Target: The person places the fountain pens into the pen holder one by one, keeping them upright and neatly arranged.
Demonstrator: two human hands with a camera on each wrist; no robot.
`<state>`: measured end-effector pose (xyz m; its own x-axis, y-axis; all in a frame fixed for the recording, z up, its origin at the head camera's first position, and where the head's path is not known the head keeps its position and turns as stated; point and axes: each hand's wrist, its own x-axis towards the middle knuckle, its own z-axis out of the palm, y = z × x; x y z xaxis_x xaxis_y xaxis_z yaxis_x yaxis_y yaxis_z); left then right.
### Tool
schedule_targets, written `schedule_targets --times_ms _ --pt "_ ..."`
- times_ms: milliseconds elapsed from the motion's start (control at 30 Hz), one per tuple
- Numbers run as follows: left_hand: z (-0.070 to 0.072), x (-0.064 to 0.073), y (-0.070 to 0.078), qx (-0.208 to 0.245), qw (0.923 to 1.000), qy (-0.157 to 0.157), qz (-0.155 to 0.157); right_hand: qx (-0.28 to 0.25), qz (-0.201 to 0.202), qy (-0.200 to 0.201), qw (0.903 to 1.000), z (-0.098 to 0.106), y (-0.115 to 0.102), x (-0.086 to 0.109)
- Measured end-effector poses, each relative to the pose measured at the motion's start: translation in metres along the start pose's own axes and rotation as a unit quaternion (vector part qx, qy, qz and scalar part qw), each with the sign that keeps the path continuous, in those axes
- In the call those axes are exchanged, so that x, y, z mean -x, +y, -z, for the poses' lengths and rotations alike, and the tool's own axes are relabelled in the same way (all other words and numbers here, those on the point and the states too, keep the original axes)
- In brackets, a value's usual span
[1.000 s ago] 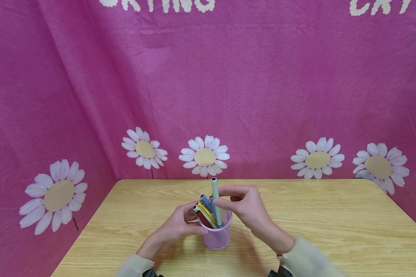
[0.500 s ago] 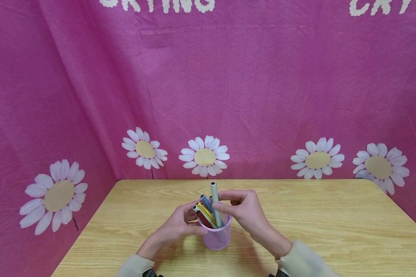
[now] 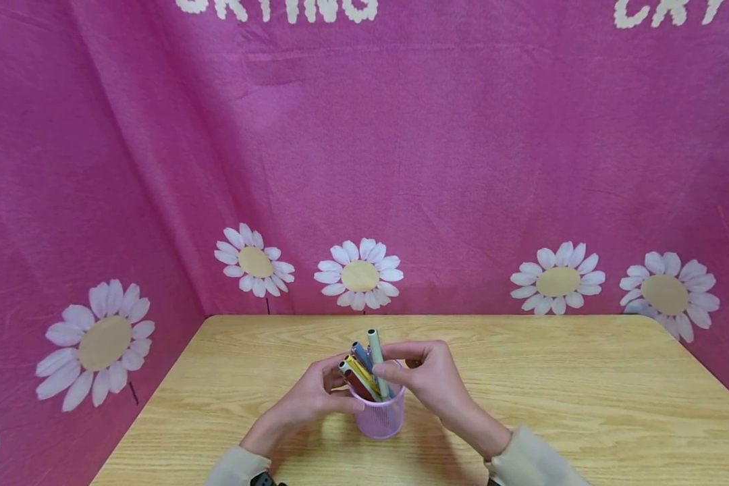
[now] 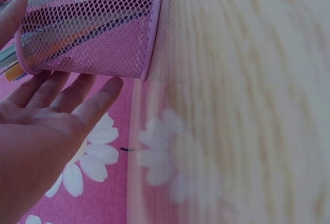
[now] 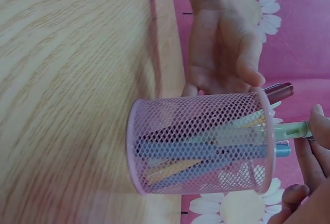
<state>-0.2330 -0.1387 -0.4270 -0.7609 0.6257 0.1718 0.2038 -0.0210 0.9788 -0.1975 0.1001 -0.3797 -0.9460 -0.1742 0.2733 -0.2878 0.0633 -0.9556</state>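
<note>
A pink mesh pen holder [image 3: 381, 422] stands upright on the wooden table, holding several pens. My left hand [image 3: 310, 398] grips it from the left, thumb at the near rim and fingers along the far side. In the left wrist view, those fingers [image 4: 77, 92] lie against the mesh. With thumb and fingers, my right hand [image 3: 434, 378] pinches a pale green pen [image 3: 374, 345], whose lower part is inside the holder. The pen is nearly upright, taller than a yellow pen [image 3: 360, 371], a blue pen [image 3: 360, 354] and a dark red pen [image 3: 356, 387] leaning left beside it.
The wooden table [image 3: 553, 391] extends to both sides of the hands. A pink cloth [image 3: 449, 169] with printed white daisies hangs behind it and along the left. In the right wrist view, the pen tops [image 5: 281, 91] stick out past the rim.
My right hand has moved down with the pale green pen, which now sits lower in the holder. The left hand and the pen holder have stayed in place.
</note>
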Motion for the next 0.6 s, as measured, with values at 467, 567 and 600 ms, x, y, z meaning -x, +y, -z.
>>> schedule_targets --times_ms 467,567,600 --pt "0.0 0.004 0.003 -0.002 0.9995 0.012 0.03 0.069 -0.029 0.02 0.997 0.016 0.001 0.006" --pt "0.001 0.004 0.004 -0.007 0.9995 0.012 0.028 0.092 -0.023 0.026 0.9952 0.023 -0.001 0.008" --pt "0.001 0.004 0.004 -0.01 0.9996 0.012 0.025 0.098 -0.02 0.027 0.9946 0.026 -0.001 0.009"
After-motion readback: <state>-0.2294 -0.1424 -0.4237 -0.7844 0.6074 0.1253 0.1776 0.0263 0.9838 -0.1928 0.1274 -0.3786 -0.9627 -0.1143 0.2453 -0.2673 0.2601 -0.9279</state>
